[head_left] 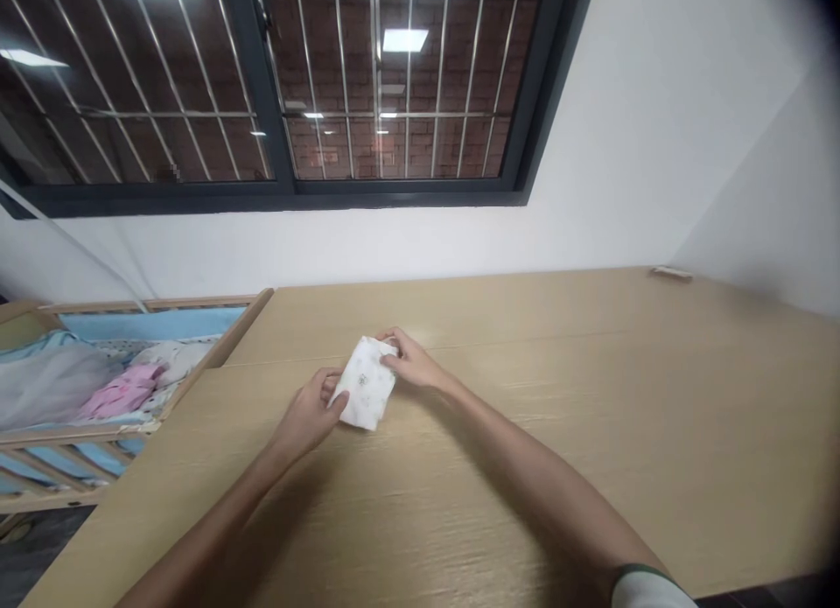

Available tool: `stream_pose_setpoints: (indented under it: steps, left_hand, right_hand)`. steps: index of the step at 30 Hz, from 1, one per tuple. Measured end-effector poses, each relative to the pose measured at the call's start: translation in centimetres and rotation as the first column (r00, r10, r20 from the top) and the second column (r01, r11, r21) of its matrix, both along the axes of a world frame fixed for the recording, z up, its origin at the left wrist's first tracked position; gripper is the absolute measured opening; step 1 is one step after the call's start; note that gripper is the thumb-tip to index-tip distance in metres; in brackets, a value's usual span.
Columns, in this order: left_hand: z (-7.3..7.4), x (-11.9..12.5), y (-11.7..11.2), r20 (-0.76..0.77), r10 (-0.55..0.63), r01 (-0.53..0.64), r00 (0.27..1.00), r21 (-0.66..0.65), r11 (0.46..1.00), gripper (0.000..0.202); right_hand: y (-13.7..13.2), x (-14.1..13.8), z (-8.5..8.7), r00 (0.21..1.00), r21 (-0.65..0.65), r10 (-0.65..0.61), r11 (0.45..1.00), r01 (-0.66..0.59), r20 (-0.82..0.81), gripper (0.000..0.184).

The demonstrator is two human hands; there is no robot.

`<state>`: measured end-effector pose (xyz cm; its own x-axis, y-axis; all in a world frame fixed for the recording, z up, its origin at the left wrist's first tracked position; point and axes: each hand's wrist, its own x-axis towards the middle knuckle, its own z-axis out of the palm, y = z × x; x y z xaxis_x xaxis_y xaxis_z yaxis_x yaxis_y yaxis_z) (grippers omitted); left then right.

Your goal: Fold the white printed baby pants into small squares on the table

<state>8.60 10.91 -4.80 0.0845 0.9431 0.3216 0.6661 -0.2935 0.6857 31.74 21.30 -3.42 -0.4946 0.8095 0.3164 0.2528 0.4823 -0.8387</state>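
A small folded white cloth (365,384) with a faint printed pattern is held up over the wooden surface, tilted. My left hand (315,413) pinches its lower left edge, thumb on the near face and fingers behind. At the upper right corner, my right hand (408,360) grips the cloth between thumb and fingers. Parts of the fingers on both hands are hidden behind the cloth.
Beneath my hands spreads a wide light wooden tabletop (525,398). To the left stands a wooden crib (72,435) with blue lining and a pink cloth (124,391). A small pale object (672,274) lies at the far right edge. Behind is a barred window (394,101).
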Motion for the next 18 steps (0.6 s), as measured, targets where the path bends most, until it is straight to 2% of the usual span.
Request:
stream_pose_setpoints:
  steps: [2, 3, 6, 9, 11, 14, 16, 18]
  left_hand:
    - [-0.4, 0.4, -0.7, 0.139, 0.025, -0.007, 0.99, -0.126, 0.992, 0.046]
    - [-0.7, 0.6, -0.9, 0.141, 0.05, -0.026, 0.989, -0.172, 0.985, 0.05]
    - [-2.0, 1.2, -0.7, -0.034, 0.098, -0.103, 0.995, -0.211, 0.972, 0.048]
    - [-2.9, 1.5, 0.0, -0.161, 0.112, -0.141, 0.981, -0.185, 0.973, 0.035]
    - [-3.0, 1.8, 0.0, -0.219, 0.138, -0.17, 0.966, -0.136, 0.976, 0.027]
    - [-3.0, 2.7, -1.1, -0.294, 0.164, -0.172, 0.942, 0.0, 0.985, 0.028]
    - [-3.3, 3.8, -2.3, -0.343, 0.14, -0.082, 0.929, 0.18, 0.98, 0.035]
    - [-3.9, 5.0, -3.6, -0.4, 0.106, 0.035, 0.911, 0.329, 0.944, 0.043]
  right_hand:
    - [0.5, -0.5, 0.0, 0.999, -0.086, -0.035, 0.996, 0.036, 0.01, 0.048]
    - [0.8, -0.8, -0.3, 0.998, -0.11, -0.05, 0.993, 0.054, 0.032, 0.05]
    - [1.7, -1.7, -1.9, 0.992, -0.099, -0.083, 0.991, 0.093, 0.092, 0.049]
    - [2.7, -2.5, -3.6, 0.973, -0.026, -0.133, 0.99, 0.14, 0.189, 0.04]
    - [3.0, -2.7, -3.9, 0.959, 0.016, -0.158, 0.987, 0.159, 0.233, 0.034]
    - [2.2, -2.7, -3.0, 0.958, 0.088, -0.15, 0.987, 0.132, 0.246, 0.034]
    - [0.9, -2.6, -1.8, 0.949, 0.204, -0.081, 0.979, 0.018, 0.306, 0.042]
    - [-0.9, -2.4, -0.7, 0.903, 0.281, 0.045, 0.943, -0.18, 0.428, 0.049]
